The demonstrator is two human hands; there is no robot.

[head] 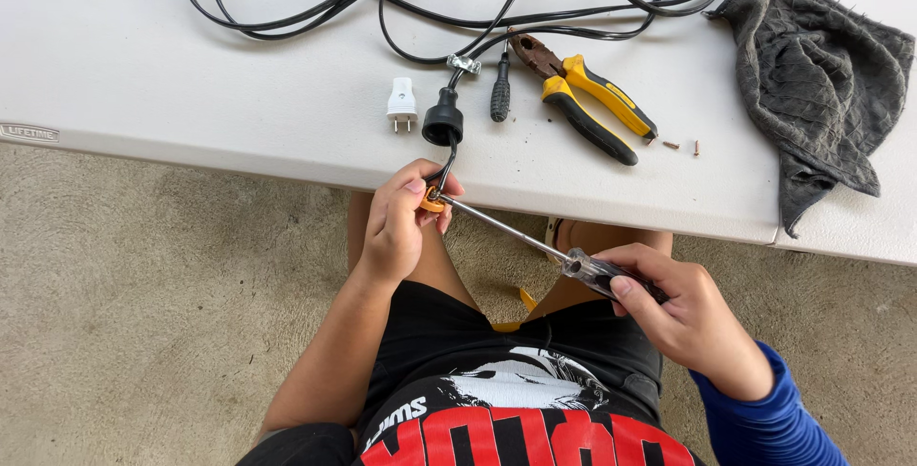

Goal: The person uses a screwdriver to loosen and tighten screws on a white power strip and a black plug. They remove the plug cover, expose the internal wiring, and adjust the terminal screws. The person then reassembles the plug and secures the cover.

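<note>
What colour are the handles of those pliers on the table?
Yellow and black, seen in the head view: the pliers lie on the white table.

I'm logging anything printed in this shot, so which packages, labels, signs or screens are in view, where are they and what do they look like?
No packages, signs or screens.
Embossed maker's mark: left end of the white table's front edge, small raised rectangle, same white as the table.
Shirt print: bottom centre on the person's black shirt, large red block letters and a white graphic, seen upside down.

Bright even daylight, soft faint shadows, sharp focus throughout, no glare
</note>
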